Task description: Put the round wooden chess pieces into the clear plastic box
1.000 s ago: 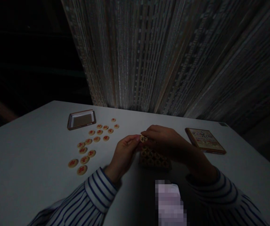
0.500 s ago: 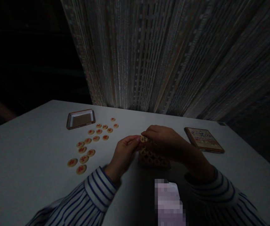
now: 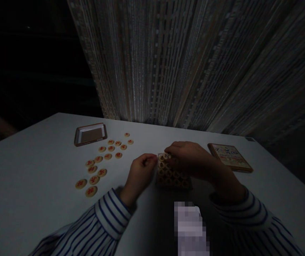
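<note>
A clear plastic tray (image 3: 159, 185) filled with rows of round xiangqi pieces (image 3: 169, 173) lies in front of me. My left hand (image 3: 141, 174) pinches its thumb and forefinger together at the tray's upper left corner. From the other side my right hand (image 3: 188, 156) reaches over the tray, its fingertips on a dark-marked xiangqi piece (image 3: 166, 155) in the back row. Part of the tray and its pieces is hidden beneath that hand. To the left of my left hand, several red-marked xiangqi pieces (image 3: 102, 172) are spread loose on the white table (image 3: 48, 160).
An open shallow box (image 3: 90, 144) stands at the back left. At the right lies a flat box with a printed picture (image 3: 230, 157). A pixelated patch (image 3: 191, 227) covers something near me. Behind the table hangs a string curtain (image 3: 152, 64).
The dark-marked piece that was between my two hands is now down at the tray's back row. My left fingers have drawn off it to the tray's corner; my right hand has moved slightly right.
</note>
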Demonstrator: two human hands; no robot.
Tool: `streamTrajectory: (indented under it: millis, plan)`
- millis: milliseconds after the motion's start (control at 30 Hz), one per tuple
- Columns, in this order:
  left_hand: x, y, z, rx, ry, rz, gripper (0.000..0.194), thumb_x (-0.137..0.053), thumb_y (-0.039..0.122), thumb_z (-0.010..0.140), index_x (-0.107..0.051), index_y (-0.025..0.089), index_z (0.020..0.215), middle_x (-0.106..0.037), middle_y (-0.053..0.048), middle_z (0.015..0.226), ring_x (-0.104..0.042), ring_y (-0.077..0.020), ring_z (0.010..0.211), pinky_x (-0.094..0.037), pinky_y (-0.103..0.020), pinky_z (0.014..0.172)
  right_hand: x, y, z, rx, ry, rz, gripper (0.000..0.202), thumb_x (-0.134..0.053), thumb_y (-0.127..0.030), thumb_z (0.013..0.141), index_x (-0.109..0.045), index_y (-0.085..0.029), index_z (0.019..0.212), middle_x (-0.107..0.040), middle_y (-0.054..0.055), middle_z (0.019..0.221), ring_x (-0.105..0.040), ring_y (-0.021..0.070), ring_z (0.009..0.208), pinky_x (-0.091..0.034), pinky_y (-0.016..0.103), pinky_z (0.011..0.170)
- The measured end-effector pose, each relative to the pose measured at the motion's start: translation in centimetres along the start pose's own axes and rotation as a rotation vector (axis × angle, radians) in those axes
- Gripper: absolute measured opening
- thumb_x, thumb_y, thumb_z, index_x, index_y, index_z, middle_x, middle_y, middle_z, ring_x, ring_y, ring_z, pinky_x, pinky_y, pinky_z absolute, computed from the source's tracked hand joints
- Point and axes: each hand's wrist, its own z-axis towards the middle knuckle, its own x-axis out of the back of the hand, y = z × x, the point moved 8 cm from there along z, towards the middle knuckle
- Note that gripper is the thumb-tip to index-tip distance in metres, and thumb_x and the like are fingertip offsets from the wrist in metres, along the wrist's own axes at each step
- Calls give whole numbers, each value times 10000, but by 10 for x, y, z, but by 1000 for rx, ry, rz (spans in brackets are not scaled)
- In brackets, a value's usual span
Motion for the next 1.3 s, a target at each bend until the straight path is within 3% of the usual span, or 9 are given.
streamTrajectory:
  millis: [200, 400, 700, 1300]
  plan:
    - [-2, 1, -3, -138, -18, 381, 289, -540, 321, 754, -663, 137, 940, -678, -74, 846, -606, -159, 686, -472, -278, 643, -4, 12, -2, -67, -55, -12, 268, -435, -302, 822, -609, -189, 991, -636, 72, 959, -582, 208, 860, -374, 284, 648]
    - [-8, 7, -8, -213, -74, 523, 274, -526, 265, 770, -651, 164, 992, -668, -71, 891, -609, -160, 748, -472, -279, 691, -11, 32, -6, -136, -99, -27, 293, -421, -330, 815, -620, -203, 989, -654, 71, 950, -588, 219, 851, -372, 286, 614]
    - [-11, 6, -8, -183, -122, 562, 301, -494, 229, 777, -639, 148, 1028, -682, -77, 911, -625, -166, 757, -479, -284, 712, -30, 54, -11, -228, -191, -7, 289, -437, -324, 799, -646, -221, 970, -668, 79, 919, -605, 229, 833, -383, 286, 597]
    - [-13, 9, -10, -198, -143, 526, 295, -463, 230, 790, -644, 153, 1010, -694, -91, 893, -638, -185, 755, -486, -291, 679, -47, 53, -6, -190, -221, -40, 271, -464, -245, 758, -653, -171, 937, -661, 102, 909, -609, 222, 819, -392, 280, 588]
